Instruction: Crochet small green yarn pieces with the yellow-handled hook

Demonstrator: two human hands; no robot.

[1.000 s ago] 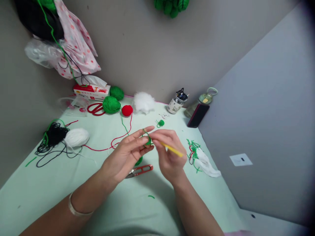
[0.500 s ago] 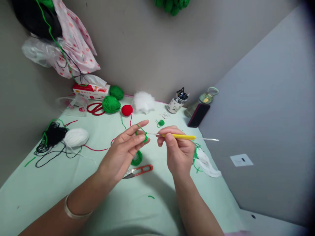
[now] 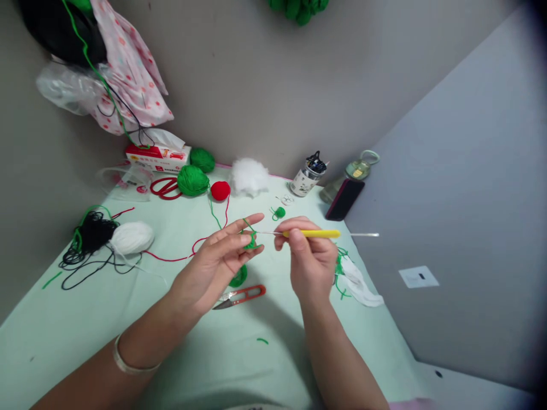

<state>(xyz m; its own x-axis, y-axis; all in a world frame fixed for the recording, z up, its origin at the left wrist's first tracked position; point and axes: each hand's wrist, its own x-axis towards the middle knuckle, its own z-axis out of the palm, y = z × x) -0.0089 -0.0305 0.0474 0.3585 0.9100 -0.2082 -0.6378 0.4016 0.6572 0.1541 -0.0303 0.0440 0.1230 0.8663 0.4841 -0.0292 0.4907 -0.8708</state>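
Observation:
My left hand (image 3: 222,250) pinches a small piece of green crochet (image 3: 250,241) between thumb and fingers, with green yarn looped over the raised index finger. In my right hand (image 3: 311,253) is a crochet hook (image 3: 320,233) with a yellow handle, held level. Its thin metal tip points left and meets the crochet at the left fingertips; whether it sits inside a stitch is too small to tell. Below my left hand lie a green ring-shaped piece (image 3: 238,276), partly hidden, and red-handled thread snips (image 3: 241,296).
Green yarn balls (image 3: 193,181), a red ball (image 3: 220,191), white stuffing (image 3: 250,177) and a tissue box (image 3: 160,158) line the back. White yarn (image 3: 133,237) and black yarn (image 3: 94,233) lie left. A pen jar (image 3: 305,177), phone (image 3: 345,200) and yarn scraps (image 3: 342,265) are right.
My right hand has drawn back to the right and turned the hook from slanted to level. The green crochet stays pinched in my left hand, which has shifted slightly.

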